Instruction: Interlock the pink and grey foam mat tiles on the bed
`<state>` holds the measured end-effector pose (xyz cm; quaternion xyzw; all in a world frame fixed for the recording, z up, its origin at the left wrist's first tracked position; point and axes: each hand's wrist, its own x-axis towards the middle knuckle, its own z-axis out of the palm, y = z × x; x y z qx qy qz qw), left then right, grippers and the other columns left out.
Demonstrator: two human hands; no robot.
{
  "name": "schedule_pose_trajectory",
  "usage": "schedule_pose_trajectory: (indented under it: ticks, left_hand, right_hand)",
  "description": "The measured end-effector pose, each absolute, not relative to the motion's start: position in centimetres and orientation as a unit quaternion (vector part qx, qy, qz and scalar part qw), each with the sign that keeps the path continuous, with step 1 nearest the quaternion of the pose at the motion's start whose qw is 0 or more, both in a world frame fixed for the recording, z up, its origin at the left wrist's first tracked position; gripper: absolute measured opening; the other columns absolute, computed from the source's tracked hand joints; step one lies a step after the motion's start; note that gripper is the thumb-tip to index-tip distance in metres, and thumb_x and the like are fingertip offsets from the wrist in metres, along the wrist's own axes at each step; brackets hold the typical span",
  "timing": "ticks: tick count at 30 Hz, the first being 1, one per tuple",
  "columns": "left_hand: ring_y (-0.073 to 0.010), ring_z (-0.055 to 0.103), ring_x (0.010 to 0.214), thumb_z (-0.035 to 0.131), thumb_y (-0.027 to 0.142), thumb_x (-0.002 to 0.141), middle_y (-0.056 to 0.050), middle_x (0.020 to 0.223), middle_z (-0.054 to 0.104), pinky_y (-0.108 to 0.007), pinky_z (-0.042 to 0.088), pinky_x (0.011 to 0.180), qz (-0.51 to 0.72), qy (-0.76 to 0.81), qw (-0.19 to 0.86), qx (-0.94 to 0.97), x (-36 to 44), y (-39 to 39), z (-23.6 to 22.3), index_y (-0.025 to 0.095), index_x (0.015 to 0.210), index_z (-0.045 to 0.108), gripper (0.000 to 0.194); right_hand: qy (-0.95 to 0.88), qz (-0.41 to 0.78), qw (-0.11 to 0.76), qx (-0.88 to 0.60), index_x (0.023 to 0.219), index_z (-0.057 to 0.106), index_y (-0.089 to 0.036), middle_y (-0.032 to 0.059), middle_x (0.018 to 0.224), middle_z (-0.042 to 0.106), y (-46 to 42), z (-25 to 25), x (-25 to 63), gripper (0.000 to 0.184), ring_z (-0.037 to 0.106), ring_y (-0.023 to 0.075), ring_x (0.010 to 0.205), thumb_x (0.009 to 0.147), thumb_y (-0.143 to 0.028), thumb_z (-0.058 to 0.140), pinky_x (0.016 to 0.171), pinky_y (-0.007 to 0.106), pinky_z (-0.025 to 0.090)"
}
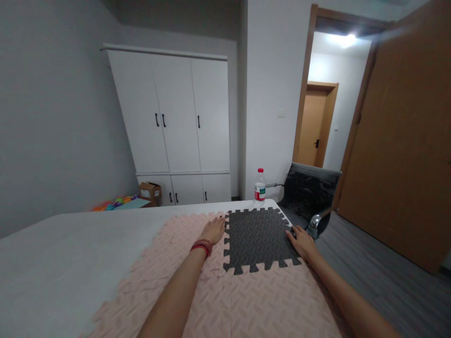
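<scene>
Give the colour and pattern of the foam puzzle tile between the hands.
The foam puzzle tile is dark grey, patterned like herringbone; see the head view.

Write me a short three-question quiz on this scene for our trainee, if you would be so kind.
1. True or false: the bottle stands upright on the white table, beyond the dark puzzle-edged tile.
2. Which does the left hand rest on? A: the chair; B: the pink mat; C: the cabinet.
3. Fill in the blank: the right hand is at the ____ edge of the dark puzzle-edged tile, as seen from the wearer's side.

Key: 1 true; 2 B; 3 right.
</scene>
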<state>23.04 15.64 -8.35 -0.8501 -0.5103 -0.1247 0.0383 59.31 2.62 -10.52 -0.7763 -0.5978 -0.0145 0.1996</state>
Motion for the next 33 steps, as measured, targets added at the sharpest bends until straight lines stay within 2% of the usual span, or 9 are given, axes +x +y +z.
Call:
schedule_pose_trajectory:
  ticks: [9, 13, 16, 18, 20, 23, 28, 33]
  left_hand:
    - [-0.0265, 0.046, 0.117, 0.053, 0.037, 0.087, -0.009, 0.133, 0.044, -0.052, 0.038, 0.097, -0.107, -0.522, 0.051, -0.845, 23.0, 15.5, -8.5, 0.019, 0.125, 0.046, 0.043]
    - [-0.0289, 0.038, 0.125, 0.052, 0.04, 0.086, -0.01, 0.138, 0.039, -0.057, 0.028, 0.102, -0.102, -0.506, 0.062, -0.854, 23.6, 13.9, -7.6, 0.02, 0.128, 0.043, 0.047]
    - [-0.0266, 0.03, 0.131, 0.038, 0.04, 0.092, -0.011, 0.143, 0.034, -0.053, 0.02, 0.107, -0.098, -0.464, 0.058, -0.878, 23.1, 11.6, -6.5, 0.02, 0.136, 0.034, 0.049]
    - [-0.0215, 0.024, 0.135, 0.024, 0.037, 0.095, -0.01, 0.147, 0.029, -0.046, 0.015, 0.11, -0.09, -0.432, 0.05, -0.896, 22.1, 9.5, -5.9, 0.019, 0.141, 0.025, 0.049]
    - [-0.0171, 0.02, 0.137, 0.018, 0.036, 0.095, -0.006, 0.149, 0.026, -0.04, 0.012, 0.112, -0.074, -0.403, 0.04, -0.911, 20.8, 7.2, -5.8, 0.021, 0.143, 0.02, 0.05]
    - [-0.0173, 0.018, 0.137, 0.019, 0.04, 0.094, -0.003, 0.15, 0.025, -0.041, 0.014, 0.111, -0.046, -0.383, 0.022, -0.922, 19.1, 4.4, -6.5, 0.024, 0.143, 0.02, 0.051]
    - [-0.0227, 0.015, 0.138, 0.018, 0.047, 0.093, -0.006, 0.151, 0.02, -0.05, 0.013, 0.109, -0.04, -0.403, 0.008, -0.914, 18.6, 3.2, -7.6, 0.027, 0.143, 0.016, 0.054]
    - [-0.0209, 0.012, 0.139, 0.024, 0.058, 0.089, -0.006, 0.152, 0.017, -0.047, 0.011, 0.111, -0.047, -0.395, -0.005, -0.918, 18.8, 3.2, -7.0, 0.028, 0.144, 0.011, 0.064]
  right_hand:
    - [-0.604, -0.01, 0.19, -0.774, 0.125, 0.048, -0.01, 0.0136, 0.132, 0.047, 2.9, -10.7, 59.3, 0.065, 0.046, 0.0238, 0.119, 0.088, -0.056, 0.023, 0.098, 0.033, 0.035]
    - [-0.597, -0.002, 0.182, -0.781, 0.126, 0.047, -0.012, 0.0135, 0.129, 0.05, 2.9, -10.7, 59.5, 0.063, 0.048, 0.0247, 0.116, 0.087, -0.056, 0.024, 0.095, 0.034, 0.037]
    - [-0.596, 0.003, 0.177, -0.783, 0.123, 0.049, -0.014, 0.0126, 0.126, 0.052, 2.7, -10.5, 59.5, 0.06, 0.049, 0.0242, 0.113, 0.088, -0.055, 0.023, 0.092, 0.034, 0.038]
    - [-0.596, 0.006, 0.177, -0.783, 0.121, 0.051, -0.015, 0.0128, 0.124, 0.053, 2.5, -10.3, 59.4, 0.059, 0.05, 0.024, 0.111, 0.088, -0.055, 0.022, 0.09, 0.034, 0.038]
    - [-0.595, 0.009, 0.178, -0.784, 0.119, 0.052, -0.014, 0.0137, 0.123, 0.053, 2.3, -10.2, 59.3, 0.059, 0.051, 0.0243, 0.11, 0.088, -0.054, 0.022, 0.089, 0.034, 0.038]
    - [-0.592, 0.016, 0.179, -0.786, 0.12, 0.052, -0.012, 0.0151, 0.121, 0.054, 2.2, -10.2, 59.2, 0.059, 0.051, 0.0246, 0.11, 0.089, -0.053, 0.022, 0.09, 0.033, 0.038]
    - [-0.589, 0.025, 0.179, -0.788, 0.123, 0.049, -0.012, 0.0153, 0.123, 0.053, 2.3, -10.4, 59.3, 0.059, 0.049, 0.0252, 0.113, 0.09, -0.052, 0.022, 0.092, 0.035, 0.037]
    - [-0.579, 0.042, 0.174, -0.795, 0.127, 0.047, -0.013, 0.0155, 0.128, 0.05, 2.6, -10.5, 59.6, 0.06, 0.048, 0.0257, 0.116, 0.089, -0.052, 0.023, 0.094, 0.036, 0.037]
